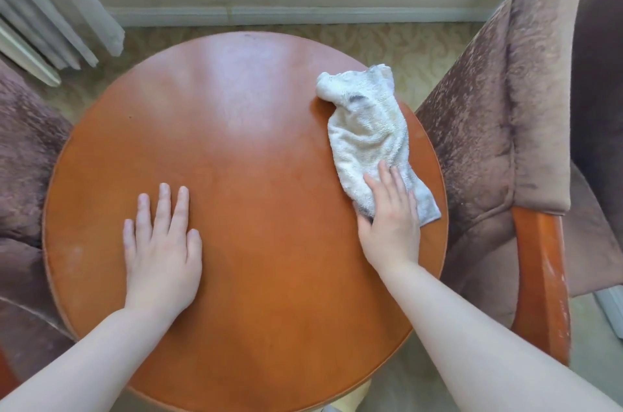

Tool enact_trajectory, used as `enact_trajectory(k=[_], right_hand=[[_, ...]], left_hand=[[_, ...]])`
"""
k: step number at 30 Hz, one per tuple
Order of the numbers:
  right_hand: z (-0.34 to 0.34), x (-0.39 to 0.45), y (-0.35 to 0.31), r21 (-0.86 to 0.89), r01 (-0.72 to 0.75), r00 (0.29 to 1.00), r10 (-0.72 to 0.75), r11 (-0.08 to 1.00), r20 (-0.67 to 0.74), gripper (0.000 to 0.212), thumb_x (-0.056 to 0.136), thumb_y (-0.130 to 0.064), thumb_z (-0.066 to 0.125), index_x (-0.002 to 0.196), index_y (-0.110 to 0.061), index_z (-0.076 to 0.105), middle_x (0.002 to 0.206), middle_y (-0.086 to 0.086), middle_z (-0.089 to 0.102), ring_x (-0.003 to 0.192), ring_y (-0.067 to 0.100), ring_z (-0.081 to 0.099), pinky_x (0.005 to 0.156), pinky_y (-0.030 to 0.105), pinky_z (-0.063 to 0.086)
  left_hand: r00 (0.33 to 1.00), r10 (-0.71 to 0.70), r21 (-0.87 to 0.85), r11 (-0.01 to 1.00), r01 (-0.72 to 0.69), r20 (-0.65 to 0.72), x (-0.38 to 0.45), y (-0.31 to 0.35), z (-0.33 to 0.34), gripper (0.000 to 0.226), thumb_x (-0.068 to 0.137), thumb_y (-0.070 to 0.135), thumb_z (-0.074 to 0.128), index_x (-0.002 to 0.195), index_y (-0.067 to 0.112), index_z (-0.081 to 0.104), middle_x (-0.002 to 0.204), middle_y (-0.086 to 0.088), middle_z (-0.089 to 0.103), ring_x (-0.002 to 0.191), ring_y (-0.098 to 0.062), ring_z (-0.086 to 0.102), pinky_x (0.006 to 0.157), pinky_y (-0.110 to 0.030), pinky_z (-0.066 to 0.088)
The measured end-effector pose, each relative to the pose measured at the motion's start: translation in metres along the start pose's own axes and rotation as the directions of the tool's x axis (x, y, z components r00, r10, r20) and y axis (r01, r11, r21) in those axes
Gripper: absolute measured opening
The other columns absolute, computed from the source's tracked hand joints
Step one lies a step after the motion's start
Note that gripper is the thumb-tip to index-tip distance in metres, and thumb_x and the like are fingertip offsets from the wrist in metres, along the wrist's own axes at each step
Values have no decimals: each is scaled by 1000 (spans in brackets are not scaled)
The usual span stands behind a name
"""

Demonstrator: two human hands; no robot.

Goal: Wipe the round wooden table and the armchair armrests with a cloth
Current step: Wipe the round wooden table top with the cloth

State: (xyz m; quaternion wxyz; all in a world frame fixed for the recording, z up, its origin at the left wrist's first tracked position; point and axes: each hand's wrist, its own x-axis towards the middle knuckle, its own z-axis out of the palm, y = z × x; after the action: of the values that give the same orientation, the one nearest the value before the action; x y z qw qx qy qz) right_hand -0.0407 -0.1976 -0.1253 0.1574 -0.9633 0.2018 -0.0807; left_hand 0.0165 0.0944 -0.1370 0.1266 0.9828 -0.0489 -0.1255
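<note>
The round wooden table (249, 148) fills the middle of the view, orange-brown and shiny. A crumpled white cloth (365, 128) with grey smudges lies along its right edge. My right hand (391, 222) rests on the near end of the cloth, fingers laid over it and thumb tucked at its lower corner, pressing it to the tabletop. My left hand (161, 243) lies flat on the bare tabletop at the lower left, fingers spread, holding nothing. The armchair (488, 141) on the right shows one orange wooden armrest (542, 280) beside the table.
A second brown upholstered armchair (23, 155) touches the table's left side. Curtains (50, 13) hang at the upper left. A pale wall with baseboard (296, 15) runs behind, over patterned carpet (387, 44).
</note>
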Motion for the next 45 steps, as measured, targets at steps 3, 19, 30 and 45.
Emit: enact_trajectory(k=[3,19,30,45], right_hand=[[-29,19,-9,169,-42,984,70,985,-164,38,84,-2,59,122,-9,62,133,7,59,124,27,55,99,39,43],[-112,111,-80,-274,121,992,-107,954,63,26,91,-25,50,116,-23,53,118,8,59,108,33,55,72,36,39],[-20,71,-79,-228,-81,967,132,970,218,70,85,-63,51,146,-40,26,161,15,2,146,37,0,108,68,11],[-38,5,24,-22,438,860,-411,899,303,73,60,-47,69,131,-38,55,146,8,42,127,32,48,87,42,45]], left_hand=[[1000,-3,5,1000,3,-11,0,2,1,59,98,28,28,153,26,5,162,0,1,148,-24,-7,117,-44,-1],[999,-40,-17,999,40,-14,-2,3,5,58,99,27,27,153,27,5,162,0,0,148,-23,-8,118,-46,1],[999,-36,-1,999,36,-23,-4,5,4,59,98,28,27,153,24,5,162,-2,1,148,-25,-6,118,-46,1],[1000,5,9,1000,-5,-2,-2,4,2,59,99,36,23,153,27,1,162,1,-4,148,-23,-9,118,-44,-1]])
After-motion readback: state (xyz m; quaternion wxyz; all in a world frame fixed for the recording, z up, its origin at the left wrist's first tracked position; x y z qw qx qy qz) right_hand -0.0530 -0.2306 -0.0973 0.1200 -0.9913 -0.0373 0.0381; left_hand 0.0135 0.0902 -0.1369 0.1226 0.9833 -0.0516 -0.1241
